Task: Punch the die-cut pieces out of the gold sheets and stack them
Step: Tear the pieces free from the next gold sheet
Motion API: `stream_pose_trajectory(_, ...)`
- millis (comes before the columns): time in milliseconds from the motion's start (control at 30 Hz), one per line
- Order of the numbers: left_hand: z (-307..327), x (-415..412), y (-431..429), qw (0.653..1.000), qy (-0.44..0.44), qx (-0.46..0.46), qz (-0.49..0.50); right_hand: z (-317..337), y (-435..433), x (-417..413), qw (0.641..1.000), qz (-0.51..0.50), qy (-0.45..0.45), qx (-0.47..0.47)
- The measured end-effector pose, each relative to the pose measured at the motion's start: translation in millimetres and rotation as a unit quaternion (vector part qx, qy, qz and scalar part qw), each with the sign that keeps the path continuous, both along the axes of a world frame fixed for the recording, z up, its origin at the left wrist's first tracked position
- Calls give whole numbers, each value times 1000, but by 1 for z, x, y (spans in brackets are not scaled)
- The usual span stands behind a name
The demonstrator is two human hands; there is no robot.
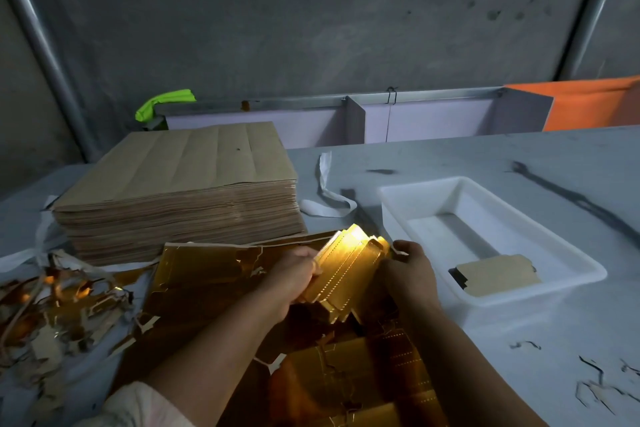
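A fanned bundle of gold die-cut pieces [349, 267] glows between both hands above the table. My left hand [294, 276] grips its left edge, fingers curled round it. On the bundle's right side, my right hand [410, 270] holds it, thumb near the top corner. Gold sheets [207, 274] with punched outlines lie flat beneath the hands, and more gold sheet [363, 374] lies nearer me. In the white plastic tray [519, 298] at right lies a small stack of punched pieces [498, 274], brown side up.
A tall stack of brown-backed sheets [180, 194] stands at left rear. Torn gold waste strips [59, 305] pile up at the left edge. A white strap [327, 194] lies behind the tray. Small scraps [595, 388] dot the grey table at right.
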State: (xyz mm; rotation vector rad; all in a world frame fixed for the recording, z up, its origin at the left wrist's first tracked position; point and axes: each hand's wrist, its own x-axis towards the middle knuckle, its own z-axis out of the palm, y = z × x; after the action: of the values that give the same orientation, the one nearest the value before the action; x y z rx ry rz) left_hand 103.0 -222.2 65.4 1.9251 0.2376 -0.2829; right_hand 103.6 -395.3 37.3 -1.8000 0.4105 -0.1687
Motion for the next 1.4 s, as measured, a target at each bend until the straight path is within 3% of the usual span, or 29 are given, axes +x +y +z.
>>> stream_pose_trajectory(100,10,8,7,997,-34,68,-18,7,0,-1,999,-4,-31,-37)
stream_pose_trajectory(200,20,13,12,988,-61,129,-51,14,3,-3,987,29,-80,-133)
stream_pose_trajectory(333,31,16,13,965,-93,192,-153,26,10,-4,937,145,-111,-299)
stream_pose_trajectory(400,34,17,11,964,-104,176,-168,33,12,-3,918,196,-109,-328)
stream_pose_trajectory(500,35,18,8,970,-140,157,-118,36,11,-3,915,230,-90,-320)
stream_pose_trajectory(667,24,18,8,986,-122,116,14,19,-3,0,963,116,-45,-237)
stream_pose_trajectory(867,1,4,0,1000,29,2,-5,0,-15,3,983,42,16,-180)
stream_pose_trajectory(1067,-19,2,-12,975,174,-137,1,-9,-14,5,985,37,22,-167)
stream_pose_trajectory(1400,-27,14,-21,962,210,-172,37,-20,-17,6,982,33,35,-184)
